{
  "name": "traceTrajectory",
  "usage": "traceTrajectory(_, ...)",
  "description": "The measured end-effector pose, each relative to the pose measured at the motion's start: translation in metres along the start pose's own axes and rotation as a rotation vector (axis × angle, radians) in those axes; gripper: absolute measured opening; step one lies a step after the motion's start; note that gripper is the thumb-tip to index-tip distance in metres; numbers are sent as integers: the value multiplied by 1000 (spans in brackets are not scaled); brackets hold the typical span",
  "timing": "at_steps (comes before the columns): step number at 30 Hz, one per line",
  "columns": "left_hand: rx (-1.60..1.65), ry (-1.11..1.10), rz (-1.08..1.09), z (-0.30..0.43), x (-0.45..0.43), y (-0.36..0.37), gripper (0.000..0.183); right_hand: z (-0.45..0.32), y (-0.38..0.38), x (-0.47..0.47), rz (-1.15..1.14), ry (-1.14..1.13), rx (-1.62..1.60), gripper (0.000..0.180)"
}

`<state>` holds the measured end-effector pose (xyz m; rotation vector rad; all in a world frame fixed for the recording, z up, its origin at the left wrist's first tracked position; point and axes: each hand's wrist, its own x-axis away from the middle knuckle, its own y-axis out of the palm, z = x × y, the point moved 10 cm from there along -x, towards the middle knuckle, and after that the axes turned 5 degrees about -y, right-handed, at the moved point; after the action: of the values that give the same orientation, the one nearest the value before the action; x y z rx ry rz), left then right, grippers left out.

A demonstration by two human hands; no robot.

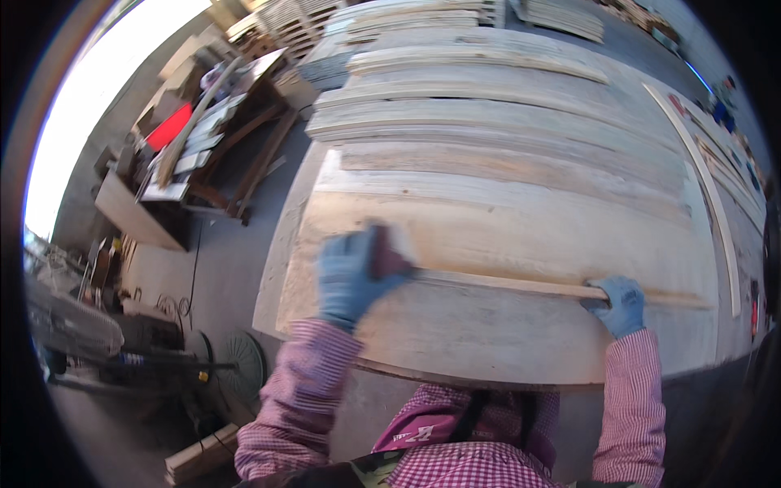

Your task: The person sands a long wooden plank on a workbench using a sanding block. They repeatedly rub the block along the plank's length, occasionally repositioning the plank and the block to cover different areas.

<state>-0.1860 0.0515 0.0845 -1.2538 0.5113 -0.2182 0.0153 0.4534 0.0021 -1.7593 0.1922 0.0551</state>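
My left hand (345, 280), in a blue work glove, holds a dark red sanding pad or folded abrasive sheet (388, 255); motion blur hides which. It is at the left end of a narrow wooden strip (506, 282) lying crosswise on the worktable (476, 341). Farther right, my right hand (622, 305), also gloved in blue, grips the same strip with fingers and thumb around it. The strip's right end extends past that hand. Brownish dust (464, 259) lies on the board surface along the strip's far side.
Stacked wooden strips (464, 116) lie across the table's far part, and a long strip (701, 177) runs along its right side. At left stand a wooden bench (244, 140) with a red object (169, 127), and a floor fan (73, 323). Pallets (293, 27) are behind.
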Motion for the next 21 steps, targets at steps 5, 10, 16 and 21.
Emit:
traceTrajectory(5, -267, -203, 109, -23, 9, -11, 92, -18, -5, -8, 13, -46, -3, 40)
traceTrajectory(10, 119, 220, 62, 172, 12, 43, 103, -12, 2, -6, 8, -25, 32, 39)
traceTrajectory(16, 307, 443, -17, 257, 45, 72, 108, 0, 10, -6, -48, 8, 74, 43)
traceTrajectory(21, 83, 143, -13, 117, 11, 26, 102, -10, -5, -7, -66, 39, 3, 46)
